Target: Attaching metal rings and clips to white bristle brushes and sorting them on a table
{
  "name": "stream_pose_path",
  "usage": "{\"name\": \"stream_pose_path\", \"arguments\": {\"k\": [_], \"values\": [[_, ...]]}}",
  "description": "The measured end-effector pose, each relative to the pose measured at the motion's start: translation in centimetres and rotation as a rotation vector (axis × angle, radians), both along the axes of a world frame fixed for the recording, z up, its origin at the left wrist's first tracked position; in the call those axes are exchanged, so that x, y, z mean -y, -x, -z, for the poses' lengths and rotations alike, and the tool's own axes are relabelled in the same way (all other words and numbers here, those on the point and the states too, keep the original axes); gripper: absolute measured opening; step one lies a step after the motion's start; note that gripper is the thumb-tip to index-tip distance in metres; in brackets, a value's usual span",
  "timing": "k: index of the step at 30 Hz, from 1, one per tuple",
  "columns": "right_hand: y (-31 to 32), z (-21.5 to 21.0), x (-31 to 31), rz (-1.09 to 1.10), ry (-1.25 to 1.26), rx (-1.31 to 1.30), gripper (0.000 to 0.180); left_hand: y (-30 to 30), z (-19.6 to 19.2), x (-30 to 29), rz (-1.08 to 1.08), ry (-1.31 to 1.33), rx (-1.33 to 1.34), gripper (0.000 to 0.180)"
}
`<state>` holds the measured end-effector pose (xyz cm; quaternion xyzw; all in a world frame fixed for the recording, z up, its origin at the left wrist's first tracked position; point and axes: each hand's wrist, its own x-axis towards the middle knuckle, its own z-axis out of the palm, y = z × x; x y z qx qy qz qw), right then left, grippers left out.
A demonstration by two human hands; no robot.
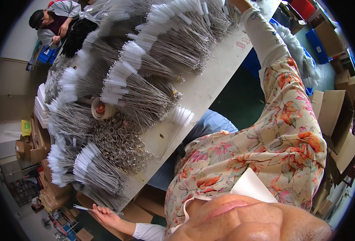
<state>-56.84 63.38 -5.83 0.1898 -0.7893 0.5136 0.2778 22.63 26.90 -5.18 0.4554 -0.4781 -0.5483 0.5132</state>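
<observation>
At the lower left, beyond the table's end, my left hand point(105, 217) is closed around a thin wire brush point(82, 207) with white bristles; a small wire loop sticks out on its other side. My right arm reaches to the top edge, where only the wrist of my right hand point(240, 4) shows, near the far brush piles; its fingers are cut off. Bundles of wire brushes point(123, 76) with white bristle heads cover much of the table point(157, 138). A heap of metal rings point(119, 140) lies among them, beside a round pale container point(101, 109) with something red inside.
A few loose brushes point(181, 116) lie near the table edge. Another person point(59, 20) sits at the upper left near a dark heap point(78, 36). Cardboard boxes point(334, 116) stand at the right, with blue crates point(318, 46). More cartons point(143, 207) sit below the table's end.
</observation>
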Motion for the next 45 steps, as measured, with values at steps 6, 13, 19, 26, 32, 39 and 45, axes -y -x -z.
{"name": "stream_pose_path", "arguments": {"k": [6, 13, 19, 26, 32, 39, 45], "values": [[-11.5, -8.1, 4.4, -0.619, 0.303, 0.154, 0.01, 7.3, -0.7, -5.9, 0.252, 0.541, 0.307, 0.03], [-35.8, -3.1, 16.6, -1.513, 0.569, 0.688, 0.018, 23.4, 0.1, -11.7, 0.637, 0.509, 0.064, 0.028], [-43.2, -1.4, 16.8, -1.52, 0.418, 0.443, 0.03, 25.5, 2.6, -10.3, 0.383, 1.172, 0.238, 0.016], [-43.1, 3.5, 16.4, -1.599, 0.624, 1.331, 0.026, 23.8, 5.6, -12.7, 0.663, 0.767, -0.044, 0.013], [-41.2, 2.0, 15.8, -1.573, 0.518, 1.316, 0.02, 21.6, 3.1, -10.4, 0.323, 1.364, 0.282, 0.057], [-44.7, 0.4, 15.7, -1.553, -0.231, 0.667, 0.02, 21.2, 1.2, -11.0, 1.167, 0.65, -0.052, 0.124], [-43.9, -0.4, 14.9, -1.612, -0.336, 0.86, 0.021, 18.3, 0.9, -9.2, 0.757, 0.723, -0.126, 0.074]]}}
